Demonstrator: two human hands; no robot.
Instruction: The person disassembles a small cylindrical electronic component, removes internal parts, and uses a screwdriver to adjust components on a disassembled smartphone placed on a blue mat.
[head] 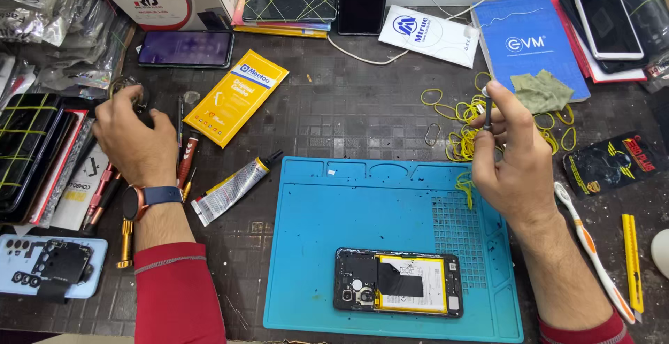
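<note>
An opened phone (398, 283) with its back cover off lies on the blue work mat (362, 225), showing a yellow-edged battery and dark boards. My right hand (514, 157) is raised above the mat's right side, fingers pinched on a thin dark screwdriver (487, 110) held upright. My left hand (134, 133) reaches to the left of the bench, fingers curled over small dark things next to a row of screwdrivers (185, 152); what it grips is hidden. A smartwatch with a blue strap sits on that wrist.
A glue tube (233, 187) lies left of the mat, a yellow packet (235, 96) above it. Yellow rubber bands (460, 124) are scattered behind my right hand. A toothbrush (592, 246) and yellow cutter (631, 260) lie at right. Phones and boxes line the back; a phone cover (52, 266) sits bottom left.
</note>
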